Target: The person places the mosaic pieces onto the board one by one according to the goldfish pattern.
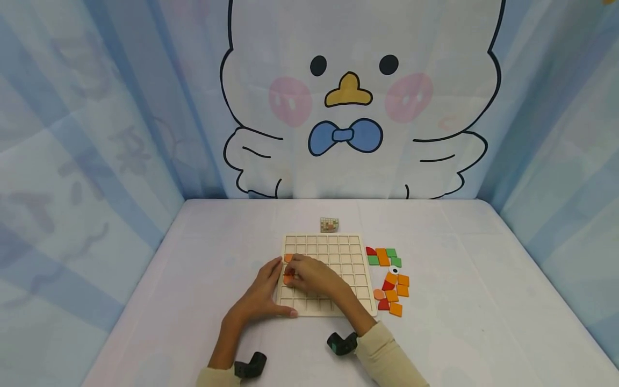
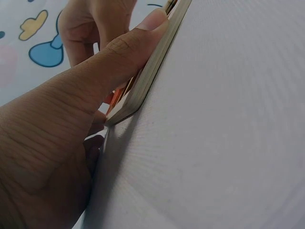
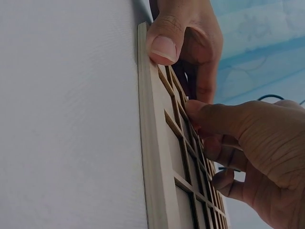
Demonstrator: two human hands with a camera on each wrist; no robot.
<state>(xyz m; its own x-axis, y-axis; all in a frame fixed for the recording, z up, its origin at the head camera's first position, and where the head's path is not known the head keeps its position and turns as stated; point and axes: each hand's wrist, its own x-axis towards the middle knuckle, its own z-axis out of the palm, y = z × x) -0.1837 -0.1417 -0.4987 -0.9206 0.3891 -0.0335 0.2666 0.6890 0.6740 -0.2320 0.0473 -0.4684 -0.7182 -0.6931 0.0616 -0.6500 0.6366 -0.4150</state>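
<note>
Leaning in over a pale gridded board [image 1: 345,258] here, which lies on the white table [image 1: 483,295], both hands at its left side. The left hand [image 1: 261,295] is spread, not clenched: fingers along the board's left edge, thumb resting on the near rim. The right hand [image 1: 311,274] is bent down over the left columns, fingertips right at the orange pieces, but tbh I can't tell whether it's actually pinching one or just touching. An upper orange piece [image 1: 288,258] sits in the leftmost column, with a lower orange piece [image 1: 288,279] under the fingertips and partly covered.

Just off the right edge there's a loose bunch: an orange rectangle [image 1: 382,257] by some green and red bits, a white eye piece [image 1: 394,271], a peach disc [image 1: 379,294], and more orange and red ones. A small patterned card [image 1: 329,225] lies just past the far edge. Cartoon bird curtain [image 1: 445,43] behind it all, lol.
</note>
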